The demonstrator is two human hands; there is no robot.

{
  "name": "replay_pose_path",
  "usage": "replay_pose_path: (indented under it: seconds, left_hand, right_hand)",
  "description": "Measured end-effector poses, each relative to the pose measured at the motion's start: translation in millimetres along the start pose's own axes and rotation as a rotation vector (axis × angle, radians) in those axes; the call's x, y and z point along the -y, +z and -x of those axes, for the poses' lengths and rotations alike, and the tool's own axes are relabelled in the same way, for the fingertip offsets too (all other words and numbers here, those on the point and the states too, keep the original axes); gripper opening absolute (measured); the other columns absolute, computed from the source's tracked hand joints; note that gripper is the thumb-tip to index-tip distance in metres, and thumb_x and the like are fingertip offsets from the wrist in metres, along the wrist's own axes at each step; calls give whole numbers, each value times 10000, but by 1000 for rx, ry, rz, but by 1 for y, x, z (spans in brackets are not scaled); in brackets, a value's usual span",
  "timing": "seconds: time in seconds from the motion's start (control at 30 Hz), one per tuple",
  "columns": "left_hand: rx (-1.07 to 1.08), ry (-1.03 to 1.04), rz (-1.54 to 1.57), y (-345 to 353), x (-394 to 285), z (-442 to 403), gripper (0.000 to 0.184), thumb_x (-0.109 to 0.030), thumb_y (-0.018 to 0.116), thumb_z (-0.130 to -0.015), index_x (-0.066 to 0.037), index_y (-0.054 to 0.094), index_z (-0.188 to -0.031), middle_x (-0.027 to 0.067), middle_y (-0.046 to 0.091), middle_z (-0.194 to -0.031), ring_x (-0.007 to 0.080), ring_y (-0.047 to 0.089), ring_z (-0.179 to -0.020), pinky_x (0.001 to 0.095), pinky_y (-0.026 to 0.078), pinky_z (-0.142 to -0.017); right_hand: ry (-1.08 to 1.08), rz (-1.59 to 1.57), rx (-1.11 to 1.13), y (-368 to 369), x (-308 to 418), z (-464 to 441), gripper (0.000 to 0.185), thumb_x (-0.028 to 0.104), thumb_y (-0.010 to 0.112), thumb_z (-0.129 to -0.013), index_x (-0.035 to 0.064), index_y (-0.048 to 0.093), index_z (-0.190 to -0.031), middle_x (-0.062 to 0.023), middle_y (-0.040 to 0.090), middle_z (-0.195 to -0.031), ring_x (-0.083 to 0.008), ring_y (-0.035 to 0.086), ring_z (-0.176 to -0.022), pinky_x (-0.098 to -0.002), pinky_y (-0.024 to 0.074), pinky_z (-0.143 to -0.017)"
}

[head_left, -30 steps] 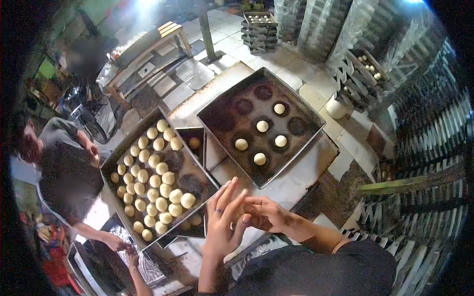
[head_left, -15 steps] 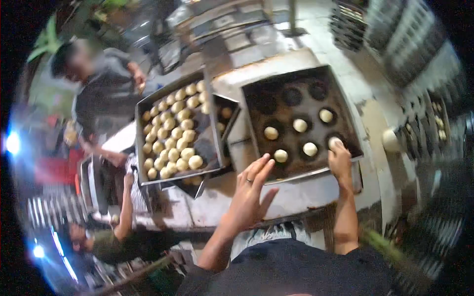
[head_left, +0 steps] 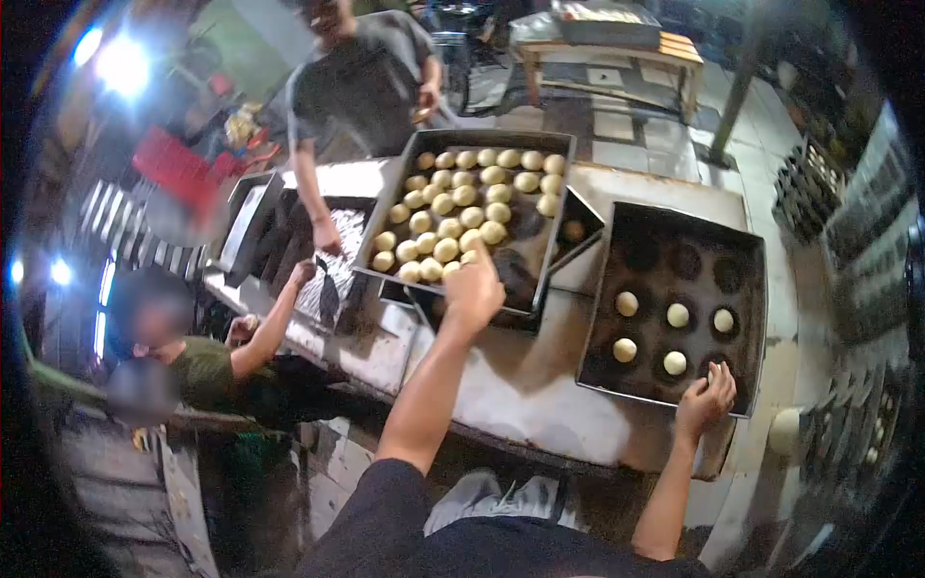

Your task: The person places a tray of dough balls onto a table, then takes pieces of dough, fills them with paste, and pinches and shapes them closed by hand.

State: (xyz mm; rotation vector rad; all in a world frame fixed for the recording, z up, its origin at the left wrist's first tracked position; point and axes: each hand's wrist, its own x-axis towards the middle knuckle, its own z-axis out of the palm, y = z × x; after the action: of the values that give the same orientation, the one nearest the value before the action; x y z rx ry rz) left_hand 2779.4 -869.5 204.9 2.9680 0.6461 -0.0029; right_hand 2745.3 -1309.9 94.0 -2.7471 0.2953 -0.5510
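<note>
My left hand (head_left: 472,294) reaches over the near edge of a deep metal tray (head_left: 551,217) crowded with pale, round dough balls (head_left: 446,250). Its fingers are apart among the balls at the near right of the group; how far they touch one is partly hidden. In the dark baking tray (head_left: 665,385) on the right, my right hand (head_left: 708,400) curls its fingers over a dough ball at the near right corner, mostly covered by them. Several other dough balls (head_left: 677,315) sit spaced out on dark round marks there, with bare marks (head_left: 685,262) along the far side.
Both trays rest on a pale worktop (head_left: 520,385). A person in grey (head_left: 361,91) stands across it, another in green (head_left: 207,371) at the left, their hands near a shallow tray (head_left: 337,260). A wooden table (head_left: 607,48) is behind; stacked trays (head_left: 809,188) stand right.
My left hand has moved from the front of the right tray into the crowded left tray. My right hand stays at the near right dough ball. The view has turned left.
</note>
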Motion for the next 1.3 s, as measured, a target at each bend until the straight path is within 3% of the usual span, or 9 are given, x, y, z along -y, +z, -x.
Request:
replay_pose_path:
  seconds: [0.23, 0.43, 0.57, 0.63, 0.83, 0.97, 1.07, 1.2, 1.3]
  left_hand:
    - [-259, 454, 604, -27, 60, 109, 501, -135, 605, -880, 31, 527, -1347, 249, 698, -977, 408, 677, -928, 465, 532, -834]
    - [351, -150, 1614, 50, 229, 357, 345, -96, 549, -967, 7, 597, -1293, 140, 684, -1158, 226, 670, -1042, 338, 533, -917]
    - [401, -629, 2022, 52, 310, 511, 346, -128, 497, -1007, 27, 585, -1304, 119, 695, -1109, 191, 682, -996, 265, 546, -820]
    - [266, -719, 2099, 36, 341, 550, 331, -127, 513, -1039, 29, 564, -1326, 163, 698, -1146, 214, 718, -962, 290, 593, -762]
    - [115, -536, 1585, -6, 436, 571, 343, -189, 588, -1027, 22, 572, -1297, 100, 666, -1166, 171, 664, -1007, 305, 542, -871]
    - [-289, -249, 1802, 2, 411, 549, 320, -176, 617, -1014, -20, 570, -1290, 27, 601, -1174, 106, 565, -1053, 270, 479, -881]
    - [-234, -410, 1944, -50, 399, 524, 201, -187, 587, -1057, -8, 674, -1084, -37, 637, -917, 23, 546, -818, 206, 435, -679]
    - [-102, -390, 2235, -29, 403, 493, 224, -180, 578, -1058, 25, 669, -1072, 7, 669, -931, 65, 608, -797, 238, 488, -688]
    - [-73, -461, 2232, -20, 416, 455, 244, -187, 575, -1054, 32, 672, -1102, 61, 705, -965, 135, 666, -833, 281, 534, -718]
  right_hand:
    - [33, -234, -171, -8, 14, 36, 338, 9, 588, -848, -3, 646, -1181, -181, 594, -1324, -359, 489, -1300, -487, 345, -1132]
    - [-130, -446, -6, -40, 128, 174, 285, 38, 582, -838, 1, 680, -1104, -171, 626, -1258, -332, 529, -1231, -429, 371, -1093]
    - [-138, -798, 311, -79, 264, 311, 233, 51, 565, -855, 5, 700, -1039, -162, 685, -1102, -304, 616, -1088, -380, 479, -956]
    - [-450, -830, 463, -87, 319, 376, 133, 67, 628, -870, 20, 721, -952, -155, 708, -951, -317, 658, -913, -404, 527, -847]
    - [-1194, -1199, 1072, -176, 458, 528, 228, 175, 637, -955, 38, 678, -1132, -147, 670, -1107, -333, 598, -1123, -440, 457, -972]
    - [-1659, -1060, 437, -203, 497, 534, 294, 251, 687, -902, 95, 642, -1147, -93, 621, -1169, -303, 548, -1167, -481, 406, -999]
    - [-1447, -1042, 419, -182, 507, 507, 196, 221, 727, -867, 96, 673, -1009, -75, 640, -1075, -311, 557, -1116, -466, 428, -969]
    - [-1350, -935, 534, -161, 502, 480, 200, 250, 664, -965, 59, 683, -1023, -104, 665, -1077, -322, 592, -1056, -460, 466, -922]
    - [-1114, -1225, 950, -208, 517, 444, 98, 116, 676, -942, 34, 671, -995, -110, 669, -880, -286, 649, -760, -363, 530, -696]
